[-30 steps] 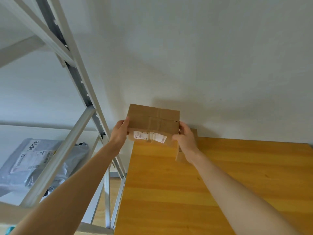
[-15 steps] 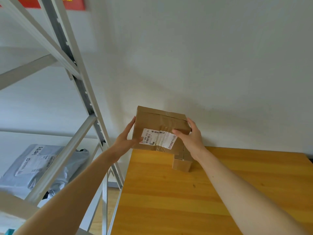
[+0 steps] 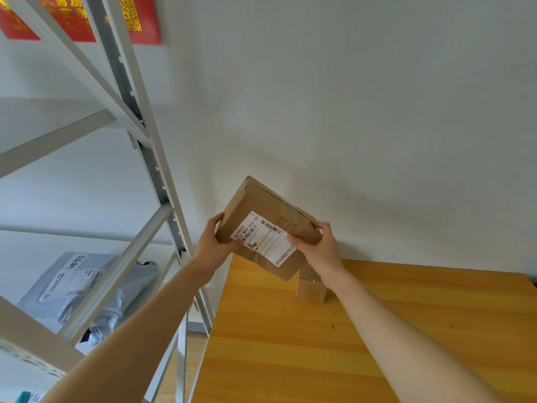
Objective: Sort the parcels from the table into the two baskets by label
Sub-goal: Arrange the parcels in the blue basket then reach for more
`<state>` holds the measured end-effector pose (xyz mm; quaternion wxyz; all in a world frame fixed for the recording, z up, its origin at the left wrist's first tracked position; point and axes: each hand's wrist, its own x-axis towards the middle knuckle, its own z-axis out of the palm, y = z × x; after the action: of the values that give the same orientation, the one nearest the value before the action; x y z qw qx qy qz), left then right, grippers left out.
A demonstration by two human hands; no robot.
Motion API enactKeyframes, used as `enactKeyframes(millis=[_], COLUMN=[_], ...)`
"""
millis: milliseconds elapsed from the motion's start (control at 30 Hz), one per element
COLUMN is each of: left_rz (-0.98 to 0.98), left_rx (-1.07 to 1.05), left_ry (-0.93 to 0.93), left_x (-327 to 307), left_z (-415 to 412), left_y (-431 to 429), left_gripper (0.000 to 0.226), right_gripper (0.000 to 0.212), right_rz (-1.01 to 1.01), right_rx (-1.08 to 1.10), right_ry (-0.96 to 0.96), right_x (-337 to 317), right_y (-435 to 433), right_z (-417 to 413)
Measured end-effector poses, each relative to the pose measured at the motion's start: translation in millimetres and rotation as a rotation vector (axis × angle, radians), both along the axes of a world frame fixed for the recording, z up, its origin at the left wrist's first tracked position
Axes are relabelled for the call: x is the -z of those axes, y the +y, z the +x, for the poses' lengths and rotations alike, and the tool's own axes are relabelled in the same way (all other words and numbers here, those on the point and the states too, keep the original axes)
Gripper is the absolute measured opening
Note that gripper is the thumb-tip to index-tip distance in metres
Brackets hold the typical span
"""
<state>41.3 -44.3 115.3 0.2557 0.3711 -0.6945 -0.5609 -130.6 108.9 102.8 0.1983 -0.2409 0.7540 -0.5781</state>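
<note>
I hold a flat brown cardboard parcel (image 3: 261, 210) in the air above the far left corner of the wooden table (image 3: 290, 344). It is tilted, and its white shipping label (image 3: 263, 238) faces me. My left hand (image 3: 213, 247) grips its left edge with the thumb on the label side. My right hand (image 3: 318, 250) grips its right edge, thumb on the label. A smaller brown box (image 3: 309, 290) stands on the table just below the parcel, partly hidden by it and my right wrist. No basket is in view.
A white metal shelf rack (image 3: 151, 175) stands left of the table. On its shelf lies a grey plastic mail bag (image 3: 84, 286) with a label and handwriting. A red poster (image 3: 136, 21) hangs on the wall behind the rack. The white wall is close behind the table.
Both hands lifted the parcel off the table and turned it, so its label now faces me and it sits tilted. The small box behind it came into view.
</note>
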Motion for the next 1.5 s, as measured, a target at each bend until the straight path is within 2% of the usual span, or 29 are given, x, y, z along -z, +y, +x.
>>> enactKeyframes(millis=[67, 167, 300, 333, 467, 600, 733, 833, 1300, 1500], left_rz=[0.018, 0.153, 0.161, 0.163, 0.248, 0.199, 0.196, 0.183, 0.18, 0.139], left_rx=[0.002, -0.065, -0.041, -0.026, 0.016, -0.012, -0.066, -0.053, -0.108, -0.081], left_ry=[0.064, 0.169, 0.176, 0.168, 0.184, 0.134, 0.115, 0.119, 0.107, 0.096], left_x=[-1.5, -5.2, -4.2, -3.6, -0.4, -1.7, -2.7, -7.0, -6.0, -1.9], left_z=[1.0, 1.5, 2.2, 3.3, 6.3, 11.1, 12.7, 16.6, 45.3, 46.9], left_y=[0.6, 0.3, 0.8, 2.1, 8.3, 12.6, 21.2, 28.3, 72.9, 77.8], left_gripper=[0.088, 0.099, 0.062, 0.06, 0.079, 0.085, 0.074, 0.07, 0.052, 0.061], right_gripper=[0.073, 0.069, 0.063, 0.062, 0.056, 0.053, 0.048, 0.056, 0.056, 0.057], right_rz=[0.039, 0.043, -0.006, -0.007, 0.04, 0.075, 0.014, -0.02, -0.048, -0.058], right_rx=[-0.009, -0.055, -0.094, -0.119, -0.253, -0.275, -0.311, -0.353, -0.443, -0.396], right_ry=[0.028, -0.003, 0.014, 0.036, 0.053, 0.053, 0.019, 0.011, 0.0, -0.002], right_x=[-0.6, -1.6, -7.7, -10.1, -12.7, -9.6, -19.8, -25.6, -13.8, -16.1], right_y=[-0.8, -1.7, -2.1, -3.1, -4.2, 1.9, 9.4, 16.2, 46.9, 60.7], right_z=[1.5, 8.2, 18.2, 20.4, 28.8, 29.8, 30.2, 30.0, 40.2, 47.4])
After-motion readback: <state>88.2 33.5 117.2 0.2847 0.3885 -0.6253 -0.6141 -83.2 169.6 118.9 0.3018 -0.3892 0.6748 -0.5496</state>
